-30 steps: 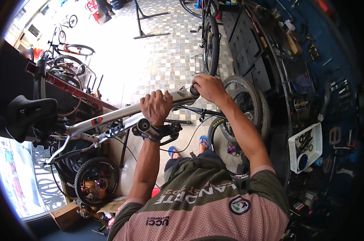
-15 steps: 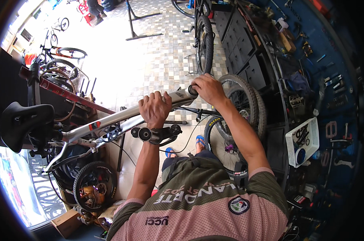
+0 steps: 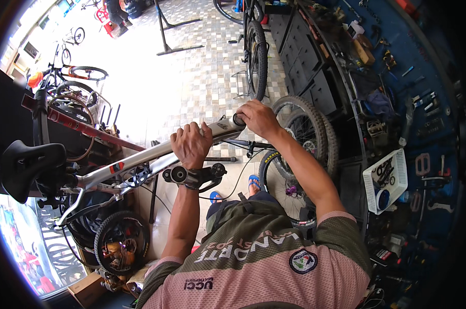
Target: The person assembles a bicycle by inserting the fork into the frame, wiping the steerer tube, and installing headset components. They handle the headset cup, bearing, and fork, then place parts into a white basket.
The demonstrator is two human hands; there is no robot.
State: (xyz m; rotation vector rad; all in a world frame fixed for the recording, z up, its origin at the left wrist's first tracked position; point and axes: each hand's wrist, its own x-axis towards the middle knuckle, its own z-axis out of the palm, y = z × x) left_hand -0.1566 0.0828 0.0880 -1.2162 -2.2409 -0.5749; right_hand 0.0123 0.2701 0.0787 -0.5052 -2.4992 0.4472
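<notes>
A silver bicycle frame (image 3: 140, 155) slants across the view, its saddle (image 3: 32, 170) at the left. My left hand (image 3: 191, 143) is wrapped over the top tube, close behind the head tube. At the frame's front end, my right hand (image 3: 258, 118) curls its fingers on the rim of the head tube (image 3: 238, 120), where a dark round opening shows. Its fingertips are partly hidden, and any small part under them cannot be made out. A black bicycle part with round ends (image 3: 192, 176) sits across my left wrist, apart from my fingers.
Loose wheels (image 3: 328, 136) stand by the black drawer cabinet (image 3: 307, 67) at right. Beyond them is an upright bike (image 3: 257, 62). A white basket of small parts (image 3: 369, 180) lies on the tool bench. A metal stand (image 3: 179, 50) and a person's legs (image 3: 117, 15) are farther off.
The whole view has shifted slightly left. My left hand keeps its hold on the top tube, and my right hand stays at the head tube with its fingers slightly rearranged.
</notes>
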